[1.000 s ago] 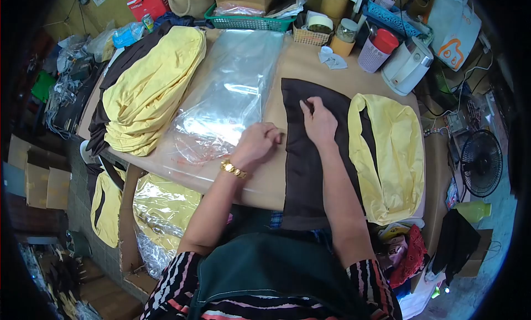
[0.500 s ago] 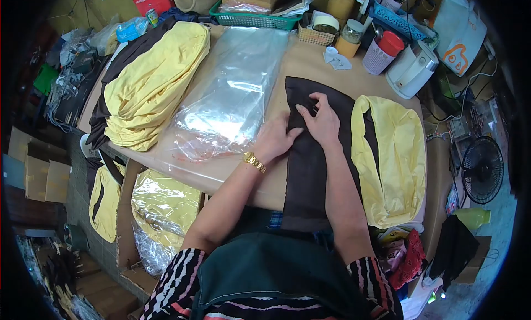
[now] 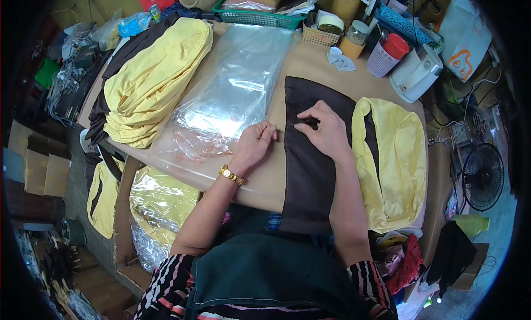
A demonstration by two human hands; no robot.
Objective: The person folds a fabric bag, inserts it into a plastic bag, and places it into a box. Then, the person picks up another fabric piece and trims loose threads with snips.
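Observation:
A dark brown piece of cloth [image 3: 310, 181] lies lengthwise in front of me, its near end hanging over the table edge. Over its upper part is my right hand [image 3: 327, 130], fingers curved, with thumb and forefinger tips slightly apart. My left hand [image 3: 255, 145], wearing a gold watch, is just left of the cloth, beside the clear plastic bags [image 3: 238, 76]. Its fingers are curled with the thumb pressed against them; anything between them is too small to make out. Right of the brown cloth rests a folded yellow cloth piece [image 3: 401, 165] with a dark slit.
A heap of yellow and brown cloth [image 3: 149, 87] covers the table's left side. Along the back stand a green basket [image 3: 260, 20], a lilac cup [image 3: 380, 60] and a white kettle [image 3: 416, 73]. A cardboard box [image 3: 124, 209] of bagged yellow cloth is below left; a fan [image 3: 482, 176] is at right.
My left hand has moved left, off the brown cloth's edge, and its fingers have curled in. My right hand has shifted slightly down and right, with its fingertips closer together.

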